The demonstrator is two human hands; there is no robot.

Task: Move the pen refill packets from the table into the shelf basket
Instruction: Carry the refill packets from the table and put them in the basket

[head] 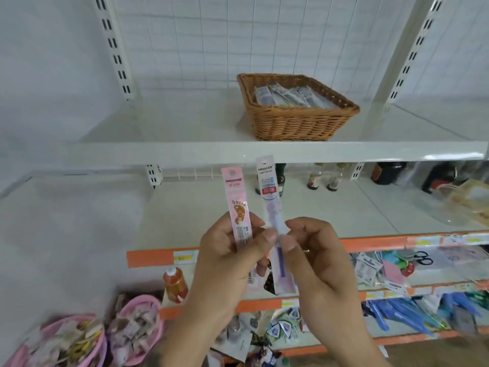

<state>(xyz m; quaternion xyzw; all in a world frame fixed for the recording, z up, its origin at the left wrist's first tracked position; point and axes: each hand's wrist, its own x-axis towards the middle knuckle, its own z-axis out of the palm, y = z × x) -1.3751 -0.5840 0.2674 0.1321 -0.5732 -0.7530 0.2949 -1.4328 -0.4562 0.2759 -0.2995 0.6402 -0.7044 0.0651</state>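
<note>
A white metal shelf unit (264, 152) fills the scene, its upper shelf board running across the middle and a wire grid panel (238, 35) behind it. On that upper board, right of centre and toward the far side, stands a wicker basket (296, 123) with several pen refill packets (288, 95) already lying inside. Lower shelves with orange edge strips (156, 256) carry small goods, among them an orange bottle (174, 284) on the left and scissors (423, 258) on the right. At the near left sit two pink bowls (143, 337) of small packets. Near the camera, below the basket's shelf, the left hand (225, 260) grips a pink refill packet (236, 207) upright, fingers curled round its lower half. Just beside it, the right hand (317, 260) pinches a white refill packet (270, 197) between thumb and fingers, also upright. The two thumbs nearly touch.
</note>
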